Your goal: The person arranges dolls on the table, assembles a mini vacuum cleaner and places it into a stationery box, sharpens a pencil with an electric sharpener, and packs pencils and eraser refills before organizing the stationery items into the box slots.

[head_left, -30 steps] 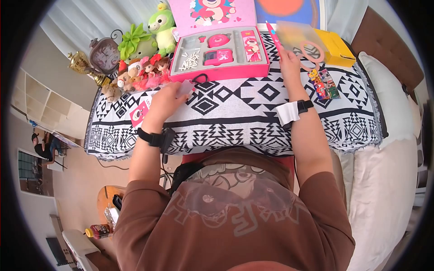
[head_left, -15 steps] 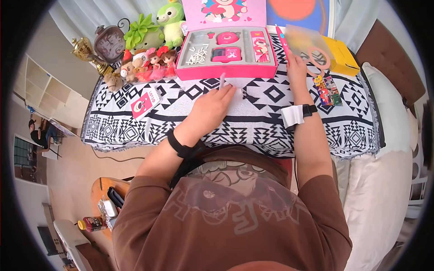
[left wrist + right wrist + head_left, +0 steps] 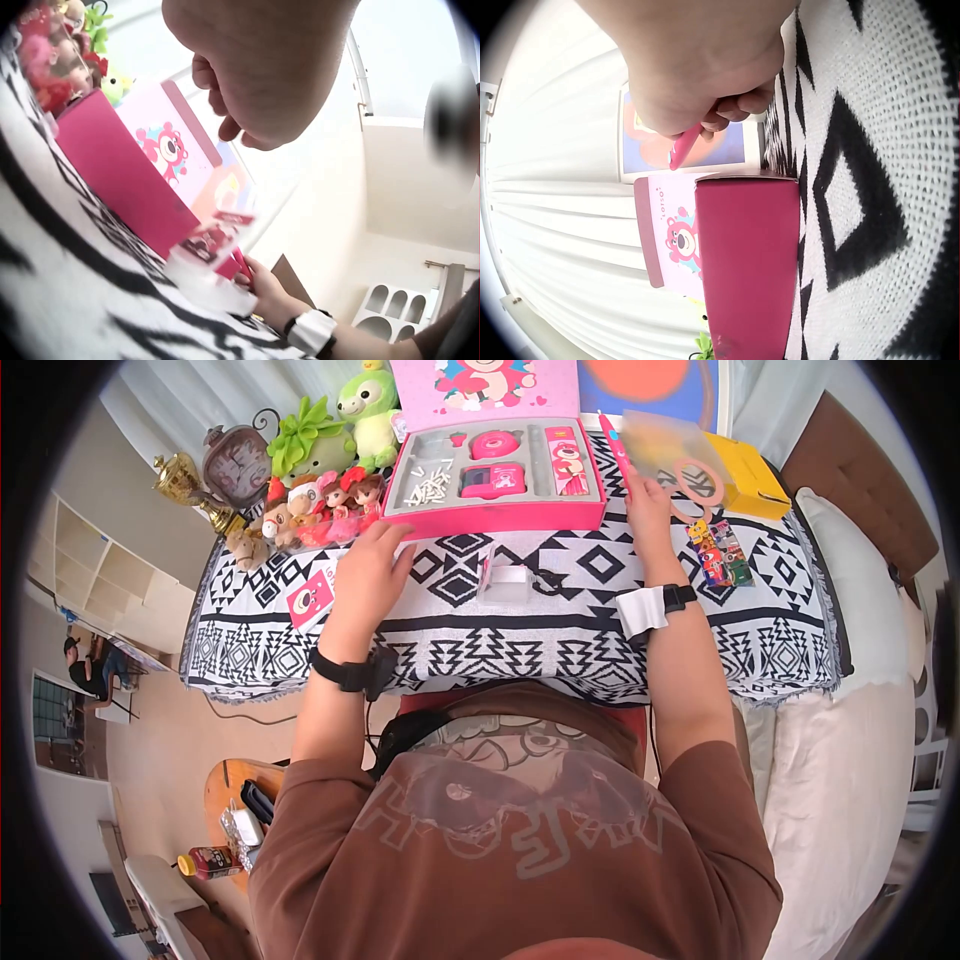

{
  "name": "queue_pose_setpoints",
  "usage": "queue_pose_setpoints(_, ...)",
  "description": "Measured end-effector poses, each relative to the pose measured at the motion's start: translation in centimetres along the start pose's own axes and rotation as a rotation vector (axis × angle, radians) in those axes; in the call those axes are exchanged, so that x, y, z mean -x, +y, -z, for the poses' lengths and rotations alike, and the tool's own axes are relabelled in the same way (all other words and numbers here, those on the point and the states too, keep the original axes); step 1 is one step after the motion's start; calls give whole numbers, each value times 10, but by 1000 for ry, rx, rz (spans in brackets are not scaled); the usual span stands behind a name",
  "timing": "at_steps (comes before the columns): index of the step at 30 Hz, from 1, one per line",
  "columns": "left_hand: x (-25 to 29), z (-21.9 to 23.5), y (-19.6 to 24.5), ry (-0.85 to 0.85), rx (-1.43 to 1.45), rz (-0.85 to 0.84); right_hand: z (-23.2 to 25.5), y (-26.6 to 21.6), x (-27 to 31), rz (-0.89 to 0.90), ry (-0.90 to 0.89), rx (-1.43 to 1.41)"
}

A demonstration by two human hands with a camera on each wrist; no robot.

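Observation:
My right hand [image 3: 650,510] grips a slim pink pen-shaped tool [image 3: 614,445] with a blue button, its far end pointing up and away. In the right wrist view, the fingers curl round this pink tool [image 3: 685,148]. My left hand [image 3: 370,575] is over the cloth by the front left corner of the open pink box [image 3: 490,520], with its fingers loosely extended and nothing visible in them. A clear packet with a white piece [image 3: 508,582] lies on the cloth in front of the box, beside a black cord [image 3: 548,580].
Small dolls [image 3: 340,510], plush toys [image 3: 368,410], a clock [image 3: 236,463] and a gold trophy [image 3: 180,480] stand at the left. A pink card [image 3: 312,598] lies near my left wrist. At the right are a yellow box [image 3: 755,478], pink rings [image 3: 697,480] and colourful stickers [image 3: 717,553].
My left hand carried the clear packet rightward with the black cord, let go of it in front of the box, then moved back left. My right hand keeps hold of the pink tool.

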State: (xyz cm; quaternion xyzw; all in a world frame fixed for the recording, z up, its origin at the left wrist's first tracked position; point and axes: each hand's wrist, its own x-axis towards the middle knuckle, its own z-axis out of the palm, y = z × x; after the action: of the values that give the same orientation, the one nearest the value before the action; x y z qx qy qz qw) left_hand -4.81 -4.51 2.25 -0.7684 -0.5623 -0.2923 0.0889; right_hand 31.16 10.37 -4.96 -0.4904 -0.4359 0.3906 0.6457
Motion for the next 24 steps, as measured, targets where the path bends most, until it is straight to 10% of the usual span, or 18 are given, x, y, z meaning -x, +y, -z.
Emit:
queue_pose_setpoints(13, -4, -16, -40, -495, 10, 90, 0, 2, -2, 43, 21, 16)
queue_pose_setpoints(24, -93, -54, 13, 0, 1348, 294, -11, -28, 19, 189, -115, 37)
